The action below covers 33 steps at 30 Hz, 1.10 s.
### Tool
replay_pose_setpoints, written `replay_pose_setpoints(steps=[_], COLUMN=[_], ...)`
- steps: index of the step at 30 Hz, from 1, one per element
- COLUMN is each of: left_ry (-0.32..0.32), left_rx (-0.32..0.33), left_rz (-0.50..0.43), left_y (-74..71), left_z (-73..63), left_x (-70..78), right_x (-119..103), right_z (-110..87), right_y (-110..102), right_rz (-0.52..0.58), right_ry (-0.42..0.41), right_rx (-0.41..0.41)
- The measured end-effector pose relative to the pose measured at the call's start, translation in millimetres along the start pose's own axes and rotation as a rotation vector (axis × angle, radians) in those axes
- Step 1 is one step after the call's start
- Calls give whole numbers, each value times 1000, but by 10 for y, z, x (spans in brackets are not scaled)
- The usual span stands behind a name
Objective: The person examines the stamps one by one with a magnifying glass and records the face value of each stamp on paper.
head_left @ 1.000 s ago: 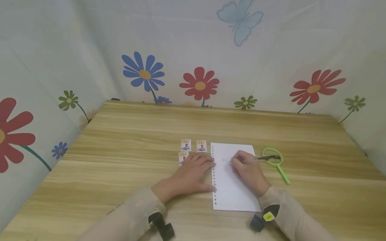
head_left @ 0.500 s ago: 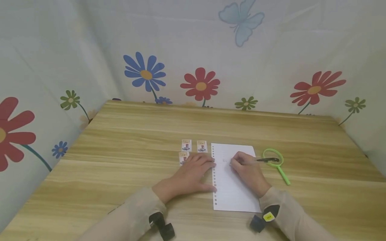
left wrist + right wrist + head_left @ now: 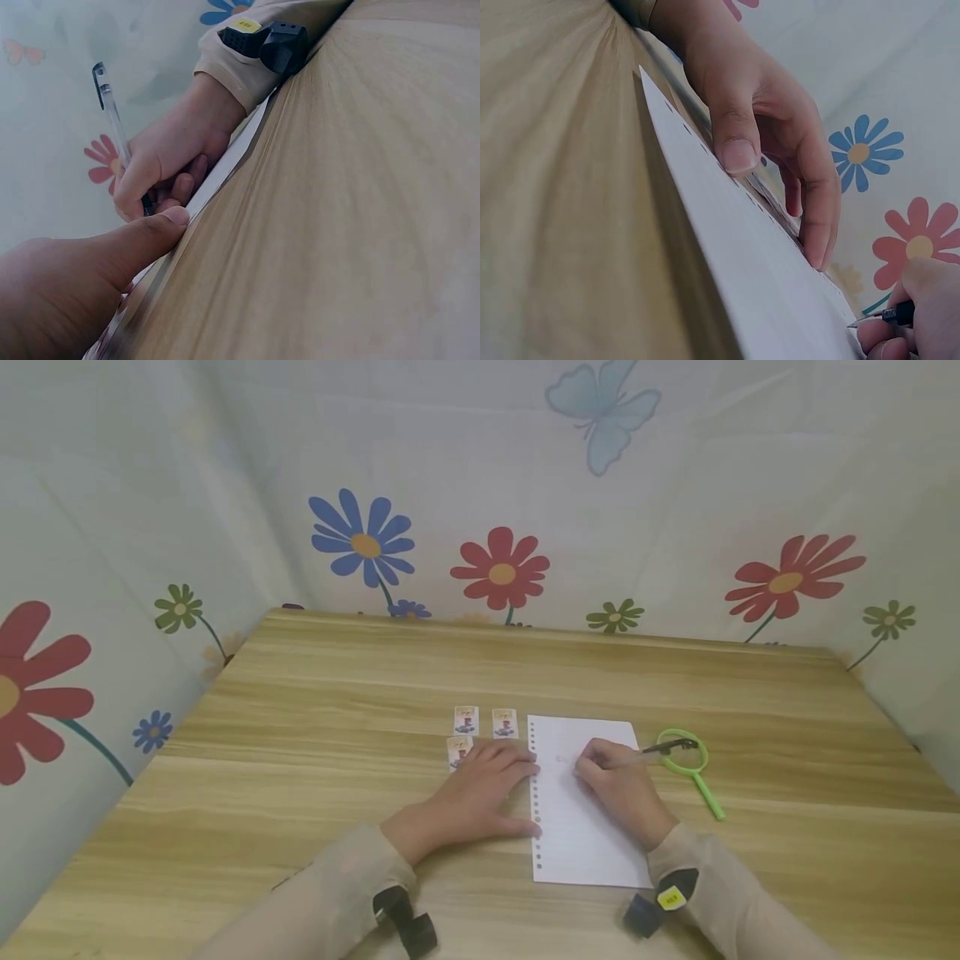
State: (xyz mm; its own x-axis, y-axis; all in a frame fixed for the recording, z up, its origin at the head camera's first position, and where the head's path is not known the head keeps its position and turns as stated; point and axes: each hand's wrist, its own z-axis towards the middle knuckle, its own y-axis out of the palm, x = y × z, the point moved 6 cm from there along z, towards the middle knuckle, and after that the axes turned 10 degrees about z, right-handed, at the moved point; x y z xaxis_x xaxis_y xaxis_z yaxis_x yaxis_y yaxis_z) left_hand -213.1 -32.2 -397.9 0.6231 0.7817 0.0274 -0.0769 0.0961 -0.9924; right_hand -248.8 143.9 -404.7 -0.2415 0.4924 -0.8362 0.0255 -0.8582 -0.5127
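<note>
A white sheet of paper [image 3: 585, 835] with punched holes along its left edge lies on the wooden table. My right hand [image 3: 624, 789] rests on it and pinches a pen [image 3: 670, 747] with a clear barrel and black clip. In the right wrist view the pen's tip [image 3: 853, 325] is right at the paper. Small faint marks [image 3: 561, 759] show left of the right fingers. My left hand [image 3: 472, 797] lies spread, its thumb and fingertips on the sheet's holed edge. Its fingers partly cover the lowest of three small picture cards [image 3: 459, 750].
The other two picture cards, the left one [image 3: 466, 721] and the right one [image 3: 505, 723], lie beyond my left hand. A green magnifying glass [image 3: 708, 795] is on the table right of the paper. A flower-printed cloth [image 3: 420, 443] hangs behind the table.
The pen's upper end has tilted slightly, and the faint marks on the paper have grown a little. The left hand keeps its place on the sheet's edge.
</note>
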Motion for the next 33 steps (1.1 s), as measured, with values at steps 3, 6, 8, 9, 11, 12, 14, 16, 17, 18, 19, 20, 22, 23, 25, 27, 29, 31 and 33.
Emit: replay_pose_setpoints(steps=[3,6,8,9,11,12,14,16,17,18,19,20,22,23,25,27,29,31,33], left_ry=[-1,1,2,3,3,3,1,-1,-2,-3,-4,-5,-5,-4,-4,-4,-4,-3,-6], left_rx=[-8,-11,-11,-10,-10,-9,-8,-8,-7,-6,-6,-6,-5,-4,-3,-2,-1,0,-1], left_rz=[-2,2,4,6,7,8,6,3,0,-1,-4,-6,-10,-10,-9,-7,-8,-5,-6], left_y=[-15,-20,-22,-23,-27,-29,-30,-29,-28,-26,-23,-24,-27,-30,-34,-39,-42,-45,-47], left_z=[-4,4,9,12,17,18,19,19,17,14,12,9,6,4,4,5,5,4,3], left_x=[4,12,19,21,23,24,22,20,20,19,19,20,23,25,28,31,34,37,38], right_x=[-7,-3,-1,0,-3,-2,1,12,18,26,33,37,37,36,29,23,20,16,13], right_z=[1,-1,-5,-7,-8,-9,-7,-5,-6,-6,-7,-8,-11,-12,-13,-15,-18,-18,-15], right_y=[-6,-25,-35,-37,-41,-41,-41,-46,-50,-53,-56,-59,-61,-60,-58,-60,-62,-66,-66], right_rz=[4,7,4,4,4,7,13,38,52,63,70,79,87,85,84,83,70,52,44], right_ry=[16,31,35,35,26,23,19,28,36,45,53,59,65,66,62,63,65,57,44], right_rx=[-3,7,12,13,17,18,18,31,39,45,50,55,56,54,49,47,45,41,34])
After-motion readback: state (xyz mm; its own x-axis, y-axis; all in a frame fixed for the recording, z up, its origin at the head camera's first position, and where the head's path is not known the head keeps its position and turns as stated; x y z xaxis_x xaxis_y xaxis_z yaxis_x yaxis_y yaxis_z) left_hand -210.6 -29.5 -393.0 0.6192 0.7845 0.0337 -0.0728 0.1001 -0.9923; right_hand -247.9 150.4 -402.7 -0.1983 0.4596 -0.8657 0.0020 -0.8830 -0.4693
